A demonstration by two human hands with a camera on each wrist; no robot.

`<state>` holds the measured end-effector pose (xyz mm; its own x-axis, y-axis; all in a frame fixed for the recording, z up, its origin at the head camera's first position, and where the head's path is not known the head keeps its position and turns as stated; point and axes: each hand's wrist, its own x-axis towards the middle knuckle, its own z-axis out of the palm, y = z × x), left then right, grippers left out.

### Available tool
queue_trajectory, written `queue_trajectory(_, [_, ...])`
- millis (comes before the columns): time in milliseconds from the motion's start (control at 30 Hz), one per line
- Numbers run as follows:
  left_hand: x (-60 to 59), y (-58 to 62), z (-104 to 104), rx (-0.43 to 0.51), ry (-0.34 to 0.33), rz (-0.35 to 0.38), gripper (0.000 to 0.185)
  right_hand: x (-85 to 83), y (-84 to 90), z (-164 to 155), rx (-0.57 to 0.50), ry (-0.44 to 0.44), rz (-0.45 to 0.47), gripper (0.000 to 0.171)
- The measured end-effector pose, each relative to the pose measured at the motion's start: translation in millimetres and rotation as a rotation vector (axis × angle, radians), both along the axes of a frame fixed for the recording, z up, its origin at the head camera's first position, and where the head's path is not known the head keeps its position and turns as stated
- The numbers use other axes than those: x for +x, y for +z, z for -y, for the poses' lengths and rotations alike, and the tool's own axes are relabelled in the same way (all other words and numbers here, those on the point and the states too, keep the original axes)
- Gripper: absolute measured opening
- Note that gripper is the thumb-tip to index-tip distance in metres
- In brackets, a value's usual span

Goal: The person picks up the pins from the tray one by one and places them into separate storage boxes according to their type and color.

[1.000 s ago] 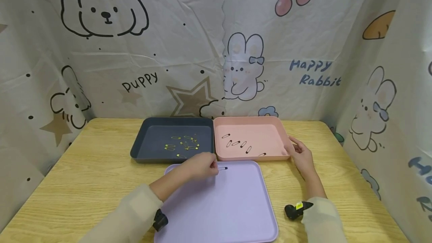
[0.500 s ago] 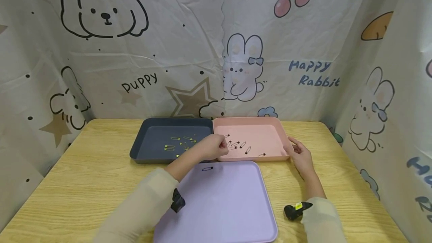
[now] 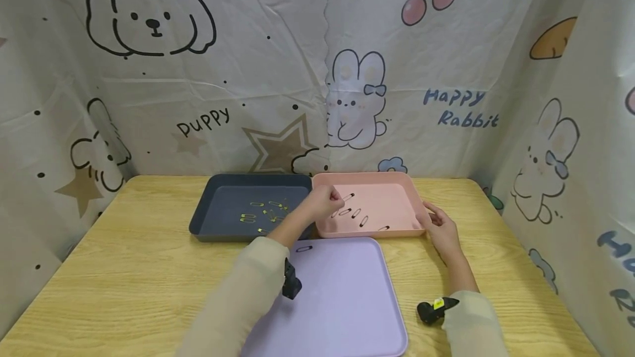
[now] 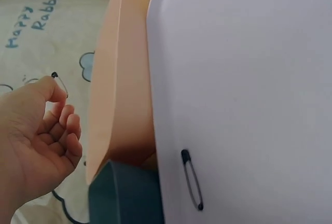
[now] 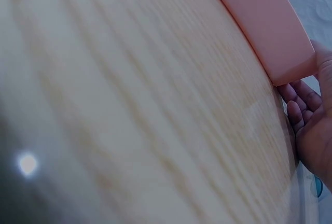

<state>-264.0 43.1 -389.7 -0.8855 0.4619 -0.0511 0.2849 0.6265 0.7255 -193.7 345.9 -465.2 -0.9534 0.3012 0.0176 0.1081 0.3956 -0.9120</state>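
Observation:
My left hand (image 3: 321, 203) is over the left part of the pink tray (image 3: 392, 194), pinching a black-headed safety pin (image 4: 60, 84) between thumb and forefinger. Several black safety pins (image 3: 364, 221) lie in that tray, some partly behind the hand. Another black safety pin (image 4: 193, 180) rests by the far edge of the lilac tray (image 3: 337, 302). At the pink tray's right front corner, my right hand (image 3: 444, 234) holds the wall, thumb on the rim and fingers outside below it.
Left of the pink tray stands a dark blue tray (image 3: 223, 200) with several yellow safety pins (image 3: 248, 218) in it. All the trays are on a wooden table (image 3: 144, 247). A printed cloth (image 3: 278, 70) hangs behind and at both sides.
With a safety pin in its fingers, my left hand has moved from the lilac tray's far edge up and right over the pink tray. The right hand stays at the tray's corner.

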Motion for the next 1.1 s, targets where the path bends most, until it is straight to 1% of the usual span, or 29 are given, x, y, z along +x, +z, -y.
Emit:
queue_trajectory(100, [-3.1, -4.1, -3.6, 0.034, 0.051, 0.060, 0.014, 0.1, -0.2, 0.1, -0.003, -0.002, -0.004, 0.058])
queue_trajectory(167, [-5.2, -6.9, -5.4, 0.046, 0.084, 0.079, 0.011, -0.1, -0.4, -0.1, -0.001, 0.000, -0.004, 0.059])
queue_trajectory(300, [-9.0, -13.6, -7.4, 0.052, 0.143, 0.089, 0.011, -1.2, -1.3, -0.7, 0.000, 0.004, -0.003, 0.059])
queue_trajectory(433, [-12.2, -19.2, -8.0, 0.050, 0.183, 0.093, 0.011, -2.4, -2.6, -1.1, -0.004, 0.002, -0.004, 0.058])
queue_trajectory(667, [-16.7, -23.1, -9.3, 0.044, 0.204, 0.079, 0.011, -3.6, -3.7, -2.1, -0.003, 0.003, -0.011, 0.057])
queue_trajectory(900, [-18.1, -23.8, -10.7, 0.066, 0.211, 0.055, 0.013, -2.7, -3.1, -2.6, -0.006, 0.003, -0.012, 0.058])
queue_trajectory(1000, [-18.9, -24.5, -11.2, 0.083, 0.219, 0.055, 0.013, -2.9, -3.3, -2.7, -0.005, 0.003, -0.010, 0.057])
queue_trajectory(1100, [-20.1, -25.4, -11.5, 0.098, 0.225, 0.059, 0.017, -3.7, -3.7, -2.1, -0.010, 0.000, -0.011, 0.057])
